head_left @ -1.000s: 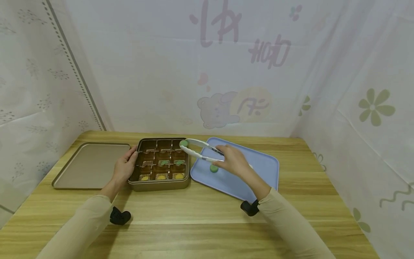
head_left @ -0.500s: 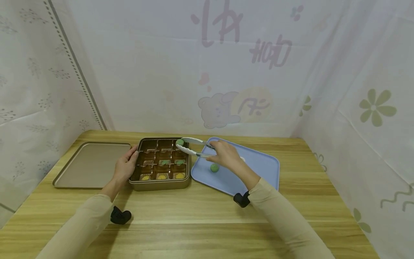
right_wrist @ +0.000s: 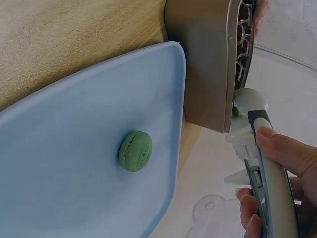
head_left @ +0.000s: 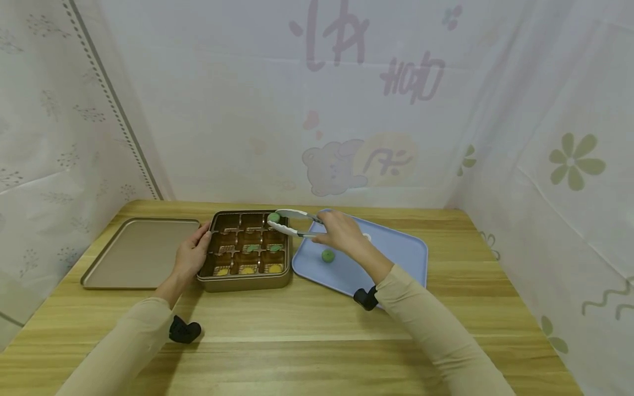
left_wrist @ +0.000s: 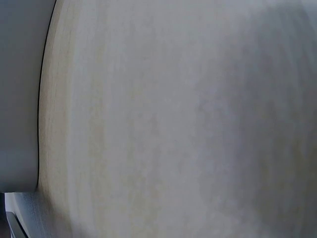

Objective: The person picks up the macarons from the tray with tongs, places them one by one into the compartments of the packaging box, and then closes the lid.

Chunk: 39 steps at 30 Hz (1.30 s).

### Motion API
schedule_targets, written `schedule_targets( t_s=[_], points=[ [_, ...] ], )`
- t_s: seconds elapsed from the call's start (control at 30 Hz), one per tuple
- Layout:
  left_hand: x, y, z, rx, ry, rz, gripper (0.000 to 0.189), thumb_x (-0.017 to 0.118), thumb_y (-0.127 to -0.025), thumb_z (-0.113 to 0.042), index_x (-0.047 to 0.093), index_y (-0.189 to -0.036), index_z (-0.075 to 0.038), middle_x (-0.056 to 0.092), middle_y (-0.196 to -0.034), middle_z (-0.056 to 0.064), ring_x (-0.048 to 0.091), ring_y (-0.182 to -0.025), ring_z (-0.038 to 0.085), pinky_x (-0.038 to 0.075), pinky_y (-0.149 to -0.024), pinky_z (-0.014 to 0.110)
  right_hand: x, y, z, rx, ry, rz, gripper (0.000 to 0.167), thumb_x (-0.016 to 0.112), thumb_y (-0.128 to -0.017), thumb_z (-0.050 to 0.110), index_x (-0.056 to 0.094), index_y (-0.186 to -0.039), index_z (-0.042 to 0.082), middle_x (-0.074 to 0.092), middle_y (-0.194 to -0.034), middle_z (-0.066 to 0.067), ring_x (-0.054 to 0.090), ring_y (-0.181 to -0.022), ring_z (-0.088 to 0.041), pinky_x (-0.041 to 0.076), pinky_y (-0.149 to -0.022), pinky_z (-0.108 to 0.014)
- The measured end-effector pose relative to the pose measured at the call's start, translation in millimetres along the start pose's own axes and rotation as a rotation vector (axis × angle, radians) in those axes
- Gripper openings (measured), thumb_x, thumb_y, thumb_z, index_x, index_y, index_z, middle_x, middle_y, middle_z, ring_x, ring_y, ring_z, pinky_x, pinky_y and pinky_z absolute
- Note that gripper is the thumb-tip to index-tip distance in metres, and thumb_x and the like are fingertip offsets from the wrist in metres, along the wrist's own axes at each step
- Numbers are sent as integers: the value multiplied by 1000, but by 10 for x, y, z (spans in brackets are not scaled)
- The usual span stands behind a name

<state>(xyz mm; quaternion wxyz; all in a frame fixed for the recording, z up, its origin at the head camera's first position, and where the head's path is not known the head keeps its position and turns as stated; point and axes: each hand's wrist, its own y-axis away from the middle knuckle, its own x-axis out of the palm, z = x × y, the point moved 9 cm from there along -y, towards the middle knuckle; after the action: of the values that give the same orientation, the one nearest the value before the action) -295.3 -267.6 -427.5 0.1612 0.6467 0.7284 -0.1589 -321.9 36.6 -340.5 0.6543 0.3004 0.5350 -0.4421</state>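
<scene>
My right hand grips white-and-grey tongs, their tips around a green macaron at the back right compartment of the brown-gold divided box. In the right wrist view, the tongs' head mostly covers this macaron. My left hand rests with fairly straight fingers against the box's left side. Yellow pieces lie in the front row; green pieces lie in the middle and right compartments of the middle row. Another green macaron sits on the blue tray.
Left of the box lies a flat gold lid or tray. The blue tray stands close by the box's right side. A small white item on it is partly hidden behind my right hand. Fabric walls enclose the wooden table.
My right hand has moved left with the tongs, carrying the macaron from the box's right rim to over the back right compartment. My left hand has stayed at the box.
</scene>
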Motion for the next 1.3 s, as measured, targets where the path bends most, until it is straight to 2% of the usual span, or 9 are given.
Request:
schedule_targets(
  t_s=[0.33,0.73,0.9,1.1,1.3],
  points=[
    [-8,0,2,6,-8,-8,52,30,-104,-32,24,-150,-7,22,-152,21,18,-140,42,22,-112,55,3,14,12,-13,13,-12,49,79,-76,31,64,-113,2,64,-88,-7,59,-77,-20,51,-65,-34],
    [-7,-4,8,8,0,-11,53,30,-104,-33,24,-150,-7,21,-153,19,18,-140,41,23,-112,54,33,91,-22,-22,-9,-33,41,80,-76,30,64,-105,5,61,-84,-5,55,-74,-18,49,-63,-32],
    [-2,-3,18,-5,6,-4,54,29,-104,-35,23,-150,-8,19,-154,19,16,-141,41,22,-112,54,51,171,-77,-20,-27,-42,41,80,-75,29,64,-105,6,62,-86,-9,55,-73,-18,48,-60,-32],
    [0,5,24,-14,-9,0,55,29,-104,-36,22,-150,-8,18,-154,18,17,-140,43,22,-111,56,33,317,-180,-10,-44,-61,51,79,-76,31,63,-117,6,63,-93,-11,58,-77,-20,49,-60,-33],
    [2,3,24,-15,5,-3,55,29,-103,-37,22,-150,-8,19,-154,18,17,-140,42,22,-112,56,18,505,-331,8,-64,-81,54,78,-77,32,61,-120,6,63,-96,-11,58,-81,-22,49,-63,-34]
  ],
)
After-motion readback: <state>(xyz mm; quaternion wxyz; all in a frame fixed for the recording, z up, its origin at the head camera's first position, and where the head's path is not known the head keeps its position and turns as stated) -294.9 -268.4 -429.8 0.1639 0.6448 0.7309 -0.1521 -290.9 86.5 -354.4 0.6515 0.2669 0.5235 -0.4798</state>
